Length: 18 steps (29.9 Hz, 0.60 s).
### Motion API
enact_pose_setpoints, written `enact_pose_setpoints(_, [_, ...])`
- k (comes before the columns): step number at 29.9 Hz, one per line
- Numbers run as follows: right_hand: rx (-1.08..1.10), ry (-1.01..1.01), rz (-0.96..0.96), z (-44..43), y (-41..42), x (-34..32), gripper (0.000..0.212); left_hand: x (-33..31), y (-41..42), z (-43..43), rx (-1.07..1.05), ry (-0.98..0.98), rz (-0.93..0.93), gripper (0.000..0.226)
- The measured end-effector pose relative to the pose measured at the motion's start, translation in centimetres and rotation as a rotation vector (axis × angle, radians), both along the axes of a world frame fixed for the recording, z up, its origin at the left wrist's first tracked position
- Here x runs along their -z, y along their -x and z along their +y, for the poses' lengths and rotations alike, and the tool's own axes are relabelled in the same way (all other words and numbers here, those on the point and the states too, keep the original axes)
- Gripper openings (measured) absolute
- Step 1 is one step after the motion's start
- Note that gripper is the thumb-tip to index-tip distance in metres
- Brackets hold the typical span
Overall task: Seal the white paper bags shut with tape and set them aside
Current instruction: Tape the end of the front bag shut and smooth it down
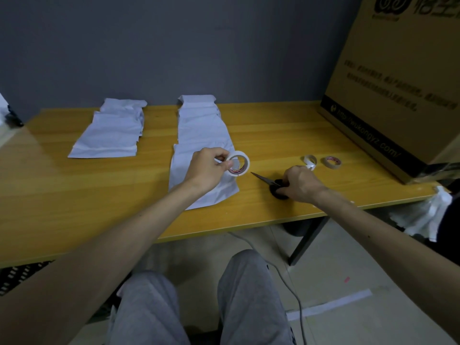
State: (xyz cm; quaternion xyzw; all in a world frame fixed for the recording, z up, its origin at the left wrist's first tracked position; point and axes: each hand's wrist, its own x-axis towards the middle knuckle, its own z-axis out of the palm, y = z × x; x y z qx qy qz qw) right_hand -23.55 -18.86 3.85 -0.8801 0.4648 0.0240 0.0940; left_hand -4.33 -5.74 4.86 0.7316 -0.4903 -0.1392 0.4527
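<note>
A grey wall [174, 46] is backing the wooden table [286, 135] where I am sitting, with a cardboard box [398, 83] standing at its right end. My left hand [206, 168] is pinching the tape roll [240, 163] just over the nearest white paper bag [219, 192], ready for sealing it. My right hand [302, 184] is curling round the scissors [265, 180] beside it, for cutting. A stack of bags [112, 133] is lying well to the left, probably set aside.

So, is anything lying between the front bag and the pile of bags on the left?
Nothing visible. Only bare table lies between the front bag and the left pile; the scissors lie on the other side.
</note>
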Motion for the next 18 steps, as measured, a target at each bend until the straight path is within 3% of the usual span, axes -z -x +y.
enact_pose_setpoints(6, [-0.031,-0.07,-0.169,1.2,-0.1,-1.0,0.03,-0.2,-0.1,0.3,-0.035,0.016,-0.016,0.011])
enact_pose_setpoints(12, [-0.052,-0.289,-0.092,2.5,0.7,-2.1,0.042,-0.3,0.0,0.2,-0.036,0.035,-0.036,0.013])
enact_pose_setpoints(18, [-0.054,-0.3,-0.122,4.0,1.0,-3.6,0.044,-0.5,0.1,0.3,-0.054,0.032,-0.032,0.013])
